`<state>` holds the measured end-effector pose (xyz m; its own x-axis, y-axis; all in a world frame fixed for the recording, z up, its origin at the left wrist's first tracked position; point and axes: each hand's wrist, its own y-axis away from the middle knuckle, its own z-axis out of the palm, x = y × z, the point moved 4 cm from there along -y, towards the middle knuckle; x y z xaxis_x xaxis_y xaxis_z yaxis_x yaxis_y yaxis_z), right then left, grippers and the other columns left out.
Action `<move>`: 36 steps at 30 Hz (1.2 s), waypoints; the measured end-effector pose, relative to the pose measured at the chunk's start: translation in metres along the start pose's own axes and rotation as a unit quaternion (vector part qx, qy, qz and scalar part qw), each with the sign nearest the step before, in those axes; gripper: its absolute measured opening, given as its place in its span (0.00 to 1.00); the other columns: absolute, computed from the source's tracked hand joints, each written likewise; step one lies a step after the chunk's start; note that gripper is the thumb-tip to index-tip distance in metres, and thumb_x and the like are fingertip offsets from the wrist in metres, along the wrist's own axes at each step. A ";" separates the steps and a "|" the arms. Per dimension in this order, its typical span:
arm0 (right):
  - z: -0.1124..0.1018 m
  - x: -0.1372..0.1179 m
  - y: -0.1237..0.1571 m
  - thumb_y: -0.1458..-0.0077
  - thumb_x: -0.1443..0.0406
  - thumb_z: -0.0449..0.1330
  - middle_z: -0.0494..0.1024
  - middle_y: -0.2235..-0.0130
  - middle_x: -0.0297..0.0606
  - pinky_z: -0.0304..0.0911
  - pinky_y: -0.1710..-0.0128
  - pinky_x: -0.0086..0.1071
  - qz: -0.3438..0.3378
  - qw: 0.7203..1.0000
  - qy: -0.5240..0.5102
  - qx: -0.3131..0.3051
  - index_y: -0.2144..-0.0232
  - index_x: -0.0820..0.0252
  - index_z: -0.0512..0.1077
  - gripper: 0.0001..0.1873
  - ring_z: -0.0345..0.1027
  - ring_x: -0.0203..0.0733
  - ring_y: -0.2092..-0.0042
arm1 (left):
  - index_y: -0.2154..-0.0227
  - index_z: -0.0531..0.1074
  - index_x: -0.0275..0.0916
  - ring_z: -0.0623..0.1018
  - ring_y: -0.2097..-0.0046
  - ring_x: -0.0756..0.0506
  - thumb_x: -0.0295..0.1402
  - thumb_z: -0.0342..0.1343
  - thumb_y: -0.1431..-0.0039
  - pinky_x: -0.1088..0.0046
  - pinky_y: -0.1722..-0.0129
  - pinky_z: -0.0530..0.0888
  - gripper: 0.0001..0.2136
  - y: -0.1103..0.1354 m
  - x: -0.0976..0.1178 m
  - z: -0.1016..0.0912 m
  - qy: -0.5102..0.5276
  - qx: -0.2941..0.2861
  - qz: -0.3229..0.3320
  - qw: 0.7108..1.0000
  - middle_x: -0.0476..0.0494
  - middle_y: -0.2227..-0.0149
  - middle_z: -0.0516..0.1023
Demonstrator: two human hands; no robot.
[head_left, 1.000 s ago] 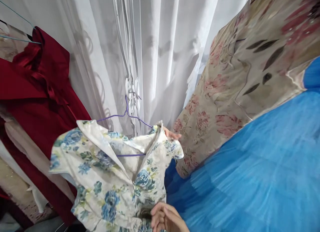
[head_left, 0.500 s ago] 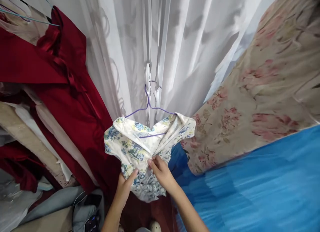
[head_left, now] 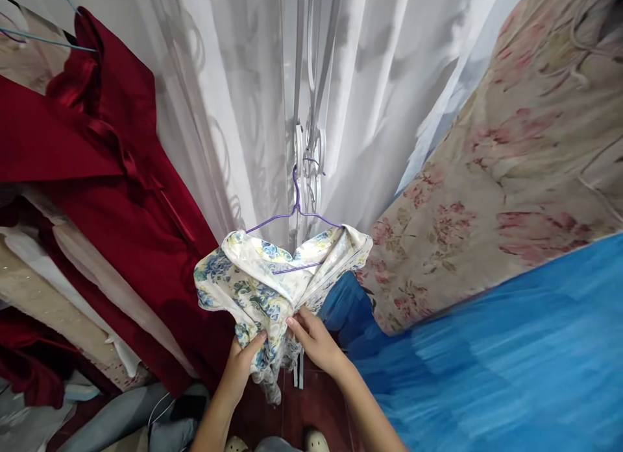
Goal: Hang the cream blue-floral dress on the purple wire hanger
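A white dress (head_left: 263, 296) with blue and yellow flowers hangs by its shoulders on a purple wire hanger (head_left: 297, 209). The hanger's hook is up at a white hanging strap or rail piece in front of the curtain. My left hand (head_left: 242, 359) grips the dress at its left side, thumb on top and the fingers hidden behind the cloth. With thumb and fingers pinched, my right hand (head_left: 314, 338) holds the fabric below the crossed V-neck. Beneath my hands the lower part hangs in bunched folds.
Dark red dresses (head_left: 131, 173) and other garments hang at left. White curtains (head_left: 243, 82) stand behind. A beige floral garment (head_left: 452, 225) hangs at right, beside blue cloth (head_left: 511, 348). Grey bags (head_left: 126, 406) lie lower left; below is a reddish floor (head_left: 311, 406).
The lower part of the dress has narrowed and swung left, uncovering floor and white strips below. Both hands keep their hold. The view has shifted slightly.
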<state>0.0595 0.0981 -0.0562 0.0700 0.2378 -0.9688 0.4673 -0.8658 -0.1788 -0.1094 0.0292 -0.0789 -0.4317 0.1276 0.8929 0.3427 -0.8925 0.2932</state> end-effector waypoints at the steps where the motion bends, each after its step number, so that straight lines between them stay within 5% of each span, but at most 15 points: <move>1: 0.004 -0.001 0.000 0.36 0.51 0.53 0.72 0.76 0.32 0.58 0.69 0.31 0.007 1.000 -0.012 -0.011 0.72 0.57 0.64 0.19 0.63 0.37 0.73 | 0.50 0.73 0.37 0.76 0.45 0.35 0.38 0.70 0.57 0.58 0.42 0.69 0.29 -0.001 0.002 0.001 0.005 -0.001 0.000 1.000 0.39 0.51 0.80; 6: 0.021 0.002 0.008 0.38 0.52 0.55 0.70 0.83 0.30 0.48 0.80 0.27 0.116 0.968 -0.218 -0.036 0.76 0.59 0.67 0.21 0.56 0.32 0.82 | 0.52 0.72 0.36 0.76 0.47 0.37 0.38 0.69 0.55 0.61 0.45 0.71 0.26 -0.015 0.006 -0.011 -0.017 0.011 0.027 0.999 0.38 0.52 0.79; 8: 0.024 0.000 0.011 0.39 0.52 0.57 0.70 0.85 0.30 0.42 0.83 0.26 0.146 0.953 -0.265 -0.018 0.77 0.61 0.69 0.21 0.53 0.30 0.85 | 0.51 0.70 0.38 0.76 0.48 0.38 0.39 0.67 0.52 0.61 0.47 0.71 0.25 -0.018 0.013 -0.024 -0.058 0.096 0.133 0.985 0.39 0.52 0.77; 10: 0.025 -0.005 0.013 0.41 0.51 0.58 0.71 0.87 0.31 0.40 0.84 0.25 0.153 0.951 -0.268 0.005 0.77 0.63 0.72 0.22 0.51 0.28 0.87 | 0.51 0.68 0.40 0.74 0.48 0.39 0.39 0.65 0.49 0.61 0.47 0.70 0.23 -0.012 0.021 -0.029 -0.130 0.173 0.285 0.934 0.40 0.51 0.74; 12: 0.026 -0.011 0.014 0.42 0.50 0.59 0.71 0.88 0.32 0.39 0.85 0.25 0.150 0.954 -0.260 0.013 0.76 0.64 0.74 0.23 0.50 0.28 0.89 | 0.55 0.69 0.40 0.75 0.51 0.41 0.37 0.62 0.46 0.64 0.49 0.70 0.16 -0.007 0.022 -0.012 -0.223 0.117 0.372 0.893 0.41 0.54 0.74; 14: 0.027 -0.017 0.014 0.42 0.50 0.58 0.72 0.88 0.32 0.39 0.86 0.25 0.144 0.958 -0.249 0.008 0.76 0.64 0.75 0.24 0.49 0.27 0.90 | 0.57 0.70 0.40 0.76 0.56 0.43 0.36 0.57 0.41 0.67 0.54 0.72 0.10 -0.007 0.013 0.019 -0.302 -0.037 0.350 0.886 0.42 0.59 0.76; 16: 0.024 -0.024 0.013 0.43 0.49 0.58 0.72 0.88 0.32 0.38 0.87 0.25 0.135 0.964 -0.230 0.005 0.75 0.64 0.76 0.24 0.47 0.27 0.90 | 0.58 0.71 0.39 0.77 0.63 0.44 0.36 0.51 0.37 0.70 0.63 0.73 0.09 -0.008 0.002 0.049 -0.355 -0.132 0.304 0.874 0.42 0.65 0.78; 20: -0.003 -0.052 -0.004 0.44 0.51 0.59 0.66 0.91 0.29 0.40 0.86 0.26 0.095 0.971 -0.204 0.086 0.76 0.64 0.76 0.22 0.46 0.28 0.89 | 0.57 0.74 0.38 0.79 0.67 0.43 0.35 0.46 0.34 0.71 0.68 0.70 0.13 -0.012 -0.006 0.080 -0.436 -0.148 0.325 0.826 0.40 0.68 0.80; 22: -0.024 -0.079 -0.020 0.43 0.52 0.59 0.64 0.91 0.28 0.41 0.85 0.26 0.056 0.967 -0.202 0.147 0.76 0.63 0.76 0.21 0.47 0.29 0.88 | 0.55 0.74 0.40 0.80 0.66 0.43 0.36 0.46 0.34 0.72 0.68 0.70 0.13 -0.012 -0.011 0.084 -0.493 -0.160 0.335 0.787 0.40 0.68 0.81; 25: -0.045 -0.125 -0.049 0.45 0.55 0.59 0.65 0.90 0.30 0.43 0.84 0.27 -0.019 0.967 -0.199 0.161 0.80 0.63 0.75 0.20 0.48 0.29 0.87 | 0.62 0.76 0.41 0.80 0.67 0.43 0.37 0.46 0.34 0.73 0.69 0.69 0.13 -0.011 -0.017 0.081 -0.568 -0.154 0.334 0.737 0.40 0.71 0.80; 29: -0.053 -0.161 -0.071 0.46 0.57 0.59 0.64 0.90 0.28 0.44 0.84 0.27 -0.042 0.967 -0.203 0.146 0.77 0.64 0.77 0.17 0.47 0.30 0.87 | 0.65 0.77 0.40 0.80 0.68 0.40 0.38 0.48 0.36 0.70 0.68 0.69 0.12 -0.009 -0.018 0.082 -0.604 -0.156 0.328 0.709 0.38 0.72 0.80; 33: -0.053 -0.173 -0.070 0.45 0.56 0.58 0.65 0.90 0.29 0.46 0.84 0.27 -0.052 0.970 -0.197 0.135 0.76 0.64 0.77 0.18 0.49 0.30 0.86 | 0.66 0.77 0.40 0.80 0.68 0.40 0.35 0.53 0.39 0.68 0.65 0.70 0.09 -0.007 -0.019 0.090 -0.622 -0.183 0.332 0.685 0.39 0.72 0.80; 36: -0.058 -0.173 -0.061 0.43 0.54 0.58 0.66 0.89 0.28 0.46 0.84 0.26 -0.083 0.969 -0.188 0.140 0.74 0.64 0.77 0.19 0.50 0.30 0.86 | 0.72 0.75 0.39 0.79 0.66 0.42 0.38 0.54 0.39 0.68 0.63 0.71 0.10 -0.003 0.000 0.095 -0.614 -0.201 0.343 0.682 0.41 0.72 0.79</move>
<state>0.0699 0.1348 0.1326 -0.3356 0.2528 -0.9075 0.1830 -0.9275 -0.3260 -0.0310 0.0730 -0.0473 0.8236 -0.3345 0.4581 -0.2507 -0.9391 -0.2351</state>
